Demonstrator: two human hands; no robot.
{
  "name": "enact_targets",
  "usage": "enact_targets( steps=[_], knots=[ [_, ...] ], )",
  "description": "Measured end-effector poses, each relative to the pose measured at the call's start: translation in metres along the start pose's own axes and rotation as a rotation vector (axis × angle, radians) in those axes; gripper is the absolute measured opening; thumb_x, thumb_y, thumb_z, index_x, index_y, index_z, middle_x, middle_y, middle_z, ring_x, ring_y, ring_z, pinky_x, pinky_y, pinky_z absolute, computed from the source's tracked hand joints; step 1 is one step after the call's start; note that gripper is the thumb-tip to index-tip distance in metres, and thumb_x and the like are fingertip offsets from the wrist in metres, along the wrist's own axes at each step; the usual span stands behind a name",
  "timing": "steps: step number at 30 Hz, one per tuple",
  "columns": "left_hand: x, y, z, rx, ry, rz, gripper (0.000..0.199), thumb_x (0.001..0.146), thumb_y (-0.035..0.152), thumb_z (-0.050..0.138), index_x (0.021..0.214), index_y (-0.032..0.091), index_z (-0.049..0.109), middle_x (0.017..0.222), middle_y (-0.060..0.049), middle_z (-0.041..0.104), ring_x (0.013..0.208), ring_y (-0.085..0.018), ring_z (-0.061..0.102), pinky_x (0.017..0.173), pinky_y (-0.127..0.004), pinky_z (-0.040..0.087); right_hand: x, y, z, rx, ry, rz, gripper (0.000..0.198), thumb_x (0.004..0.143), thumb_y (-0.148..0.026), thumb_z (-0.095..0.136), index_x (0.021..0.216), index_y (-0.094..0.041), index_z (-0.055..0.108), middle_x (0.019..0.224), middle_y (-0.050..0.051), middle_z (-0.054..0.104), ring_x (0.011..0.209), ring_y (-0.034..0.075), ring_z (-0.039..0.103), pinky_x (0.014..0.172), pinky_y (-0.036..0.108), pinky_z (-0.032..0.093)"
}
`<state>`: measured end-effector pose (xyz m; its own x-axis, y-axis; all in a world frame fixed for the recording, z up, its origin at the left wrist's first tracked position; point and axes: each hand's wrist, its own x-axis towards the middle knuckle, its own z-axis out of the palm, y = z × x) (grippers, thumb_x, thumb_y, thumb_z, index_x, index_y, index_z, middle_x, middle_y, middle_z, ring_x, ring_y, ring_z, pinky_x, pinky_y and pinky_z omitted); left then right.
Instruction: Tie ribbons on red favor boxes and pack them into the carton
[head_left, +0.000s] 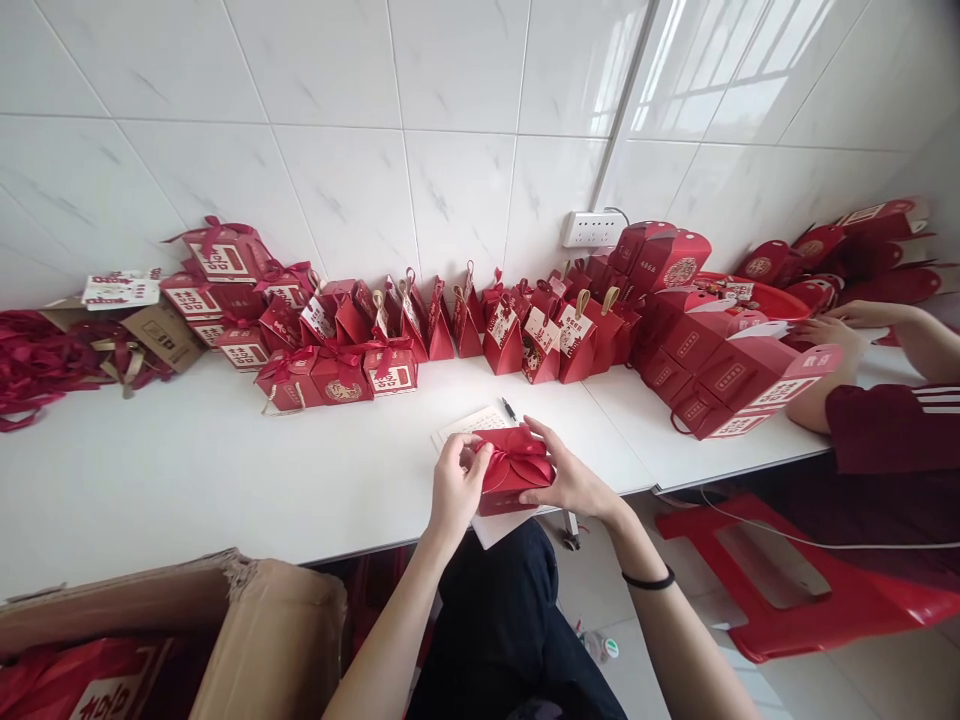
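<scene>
A red gift box (499, 500) with a red ribbon bow (517, 460) on its top sits at the table's front edge, between my two hands. At its left side my left hand (457, 480) pinches a part of the ribbon between thumb and fingers. My right hand (566, 475) wraps round the right side of the box, with the thumb on its near face and the fingers over the far edge. Under and behind the box lie sheets of paper (450, 430), with a black pen (509, 409) just beyond.
Finished-looking red boxes with bows (345, 380) and red pouches (510, 335) line the wall. Unribboned red boxes (697, 370) are stacked at right, near another person's arm (892, 320). Loose ribbons (37, 360) lie far left. A cardboard carton (277, 620) stands front left, a red stool (840, 590) right.
</scene>
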<state>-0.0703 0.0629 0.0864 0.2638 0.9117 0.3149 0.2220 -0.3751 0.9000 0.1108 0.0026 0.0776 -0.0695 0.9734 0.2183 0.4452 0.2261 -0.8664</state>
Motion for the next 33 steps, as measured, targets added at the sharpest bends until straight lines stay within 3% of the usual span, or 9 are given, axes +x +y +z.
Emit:
enact_targets(
  steps=[6, 10, 20, 26, 33],
  knots=[
    [-0.011, 0.02, -0.001, 0.141, 0.117, 0.833, 0.009, 0.086, 0.017, 0.054, 0.09, 0.019, 0.061, 0.073, -0.001, 0.055, 0.067, -0.011, 0.054, 0.061, -0.023, 0.046, -0.01, -0.016, 0.002, 0.014, 0.234, -0.174, 0.089, 0.072, -0.037, 0.076, 0.141, -0.031, 0.021, 0.141, 0.01, 0.028, 0.126, 0.026, 0.036, 0.103, 0.044, 0.039],
    [-0.012, 0.035, -0.003, 0.188, 0.166, 1.084, 0.017, 0.081, 0.008, 0.058, 0.094, 0.017, 0.061, 0.07, 0.0, 0.054, 0.066, -0.011, 0.052, 0.061, -0.026, 0.044, -0.02, -0.033, -0.005, -0.036, 0.326, -0.295, 0.083, 0.076, -0.032, 0.073, 0.14, -0.035, 0.021, 0.143, 0.008, 0.027, 0.131, 0.026, 0.03, 0.103, 0.044, 0.039],
    [-0.016, 0.063, -0.016, 0.182, 0.147, 1.169, 0.019, 0.08, 0.008, 0.057, 0.097, 0.016, 0.06, 0.072, 0.0, 0.056, 0.067, -0.011, 0.054, 0.06, -0.026, 0.044, -0.034, -0.059, -0.014, -0.143, 0.374, -0.395, 0.081, 0.078, -0.031, 0.071, 0.141, -0.034, 0.02, 0.142, 0.01, 0.028, 0.132, 0.032, 0.026, 0.101, 0.054, 0.038],
    [-0.027, 0.081, -0.037, 0.288, 0.181, 1.162, 0.012, 0.083, 0.019, 0.059, 0.094, 0.017, 0.059, 0.071, -0.001, 0.056, 0.067, -0.011, 0.053, 0.061, -0.027, 0.047, -0.028, -0.072, -0.008, -0.103, 0.34, -0.491, 0.081, 0.078, -0.032, 0.072, 0.141, -0.035, 0.021, 0.142, 0.011, 0.028, 0.132, 0.032, 0.027, 0.101, 0.053, 0.039],
    [-0.037, 0.106, -0.053, 0.461, 0.129, 1.203, 0.018, 0.079, 0.01, 0.06, 0.095, 0.017, 0.062, 0.072, 0.001, 0.059, 0.069, -0.01, 0.055, 0.067, -0.028, 0.046, -0.023, -0.085, -0.012, -0.058, 0.354, -0.561, 0.082, 0.077, -0.032, 0.072, 0.141, -0.035, 0.022, 0.143, 0.01, 0.027, 0.13, 0.032, 0.032, 0.098, 0.05, 0.043]
  ],
)
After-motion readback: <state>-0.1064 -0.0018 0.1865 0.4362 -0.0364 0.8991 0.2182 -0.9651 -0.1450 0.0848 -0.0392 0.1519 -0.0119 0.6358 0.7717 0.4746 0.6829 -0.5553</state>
